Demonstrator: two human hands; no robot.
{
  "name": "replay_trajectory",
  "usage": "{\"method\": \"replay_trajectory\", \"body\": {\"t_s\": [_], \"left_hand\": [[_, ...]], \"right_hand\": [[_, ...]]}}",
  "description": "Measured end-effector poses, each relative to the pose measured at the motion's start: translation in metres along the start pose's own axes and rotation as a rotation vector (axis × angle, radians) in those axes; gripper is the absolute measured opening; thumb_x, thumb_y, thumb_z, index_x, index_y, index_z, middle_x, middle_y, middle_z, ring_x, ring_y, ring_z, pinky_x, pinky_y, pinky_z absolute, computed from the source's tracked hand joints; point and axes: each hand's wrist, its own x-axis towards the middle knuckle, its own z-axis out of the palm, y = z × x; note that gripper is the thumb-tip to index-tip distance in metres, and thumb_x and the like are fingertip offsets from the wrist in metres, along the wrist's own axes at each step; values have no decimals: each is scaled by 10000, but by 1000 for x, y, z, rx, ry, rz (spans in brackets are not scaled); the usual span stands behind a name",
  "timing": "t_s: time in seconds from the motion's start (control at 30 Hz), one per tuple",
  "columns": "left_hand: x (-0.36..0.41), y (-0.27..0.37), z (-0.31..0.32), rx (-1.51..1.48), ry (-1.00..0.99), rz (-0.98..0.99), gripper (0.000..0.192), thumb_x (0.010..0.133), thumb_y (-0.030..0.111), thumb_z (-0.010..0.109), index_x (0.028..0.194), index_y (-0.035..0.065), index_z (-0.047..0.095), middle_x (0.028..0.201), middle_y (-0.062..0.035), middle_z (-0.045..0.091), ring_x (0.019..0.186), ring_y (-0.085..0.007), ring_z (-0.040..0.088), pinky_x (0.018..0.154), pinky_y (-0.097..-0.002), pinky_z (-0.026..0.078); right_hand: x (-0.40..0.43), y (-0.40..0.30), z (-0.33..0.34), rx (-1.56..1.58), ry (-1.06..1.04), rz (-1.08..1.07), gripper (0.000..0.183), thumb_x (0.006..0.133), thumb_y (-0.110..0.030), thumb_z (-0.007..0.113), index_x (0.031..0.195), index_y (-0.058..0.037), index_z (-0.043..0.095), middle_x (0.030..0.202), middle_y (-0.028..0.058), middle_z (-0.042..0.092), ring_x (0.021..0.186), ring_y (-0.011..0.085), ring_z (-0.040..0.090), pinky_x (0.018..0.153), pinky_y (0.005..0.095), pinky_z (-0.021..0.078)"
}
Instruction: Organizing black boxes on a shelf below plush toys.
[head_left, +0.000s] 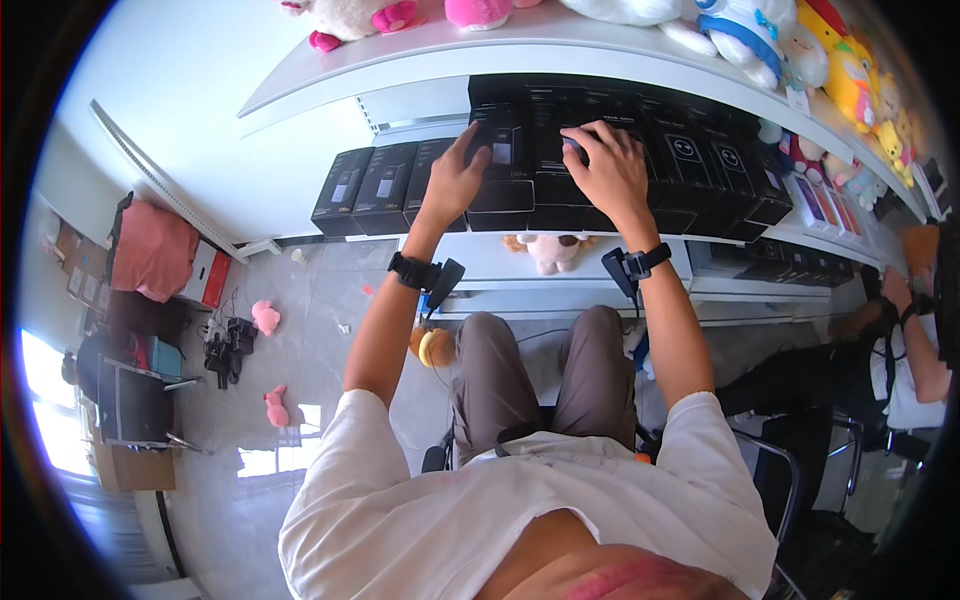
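Observation:
My left hand (456, 178) is at the left edge of an upper black carton (510, 154), its thumb near the carton's printed front. Whether it grips the carton cannot be told. Spread fingers of my right hand (611, 169) rest over the fronts of the neighbouring black cartons; the hand hides part of them. Cartons with a socket-like picture (685, 148) stand to its right. Left of my left hand, several similar black cartons (384, 180) line the lower level. A strap with a black device sits on each wrist.
Plush toys (742, 37) fill the upper white shelf (420, 67). A plush dog (551, 251) lies below the cartons. More black boxes (795, 261) are lower right. Another person's arm (919, 337) is at far right. Pink toys (275, 405) and a black cable pile (227, 349) lie on the floor.

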Motion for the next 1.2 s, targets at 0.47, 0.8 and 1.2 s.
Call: {"method": "replay_trajectory", "body": {"t_s": [0.47,0.8,1.2], "left_hand": [[181,-12,-26,584,-448,515,651,985,545,597,1300,-24,624,1124,-282,700,1078,-419,664,960,-447,513],[198,-46,-29,648,-400,396,691,952,543,643,1340,-27,600,1211,-262,679,1140,-386,648,984,-430,503],[182,-150,-131,339,-539,-165,719,848,578,683,1330,47,638,1399,-161,613,1216,-283,612,1029,-369,478]], "right_hand": [[-3,-4,-7,20,-2,16,262,896,-285,677,1117,-189,780,1111,40,668,1073,285,629,966,461,463],[0,-6,-7,62,-1,13,269,882,-268,683,1114,-170,779,1122,51,680,1096,316,632,996,479,467],[1,-12,-4,27,18,9,267,893,-271,669,1125,-196,778,1137,35,693,1109,309,642,994,475,462]]}}
